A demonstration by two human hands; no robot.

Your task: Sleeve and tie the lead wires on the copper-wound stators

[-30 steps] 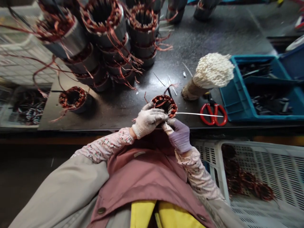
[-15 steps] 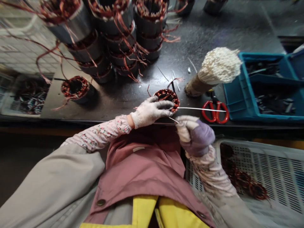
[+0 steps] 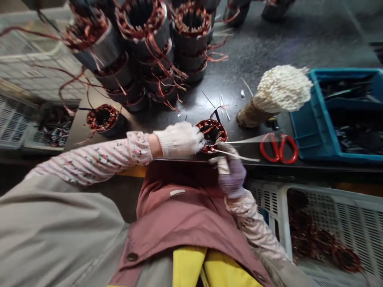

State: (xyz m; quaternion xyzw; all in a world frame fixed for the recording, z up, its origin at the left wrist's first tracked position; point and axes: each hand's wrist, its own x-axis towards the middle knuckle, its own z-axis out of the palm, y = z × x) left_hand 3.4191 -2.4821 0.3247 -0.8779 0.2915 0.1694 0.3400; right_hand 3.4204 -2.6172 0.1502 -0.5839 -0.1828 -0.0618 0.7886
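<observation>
A small stator (image 3: 213, 134) wound with copper wire sits at the near edge of the dark bench (image 3: 269, 52). My left hand (image 3: 180, 139), in a white glove, is closed on its left rim. My right hand (image 3: 229, 172), in a purple and white glove, is just below the stator and pinches a thin white sleeve (image 3: 236, 155) that points right. A second white sleeve (image 3: 243, 140) sticks out of the stator toward the red scissors (image 3: 278, 146).
Stacks of wound stators (image 3: 155, 52) fill the back left; a single one (image 3: 103, 118) stands apart. A bundle of white sleeves (image 3: 277, 93) lies right of centre. A blue bin (image 3: 302, 127) holds dark parts. A white crate (image 3: 335, 215) below has stators.
My right hand came back from the right to just under the stator with a white sleeve. My left hand slid further over the stator's rim. The view shifted slightly.
</observation>
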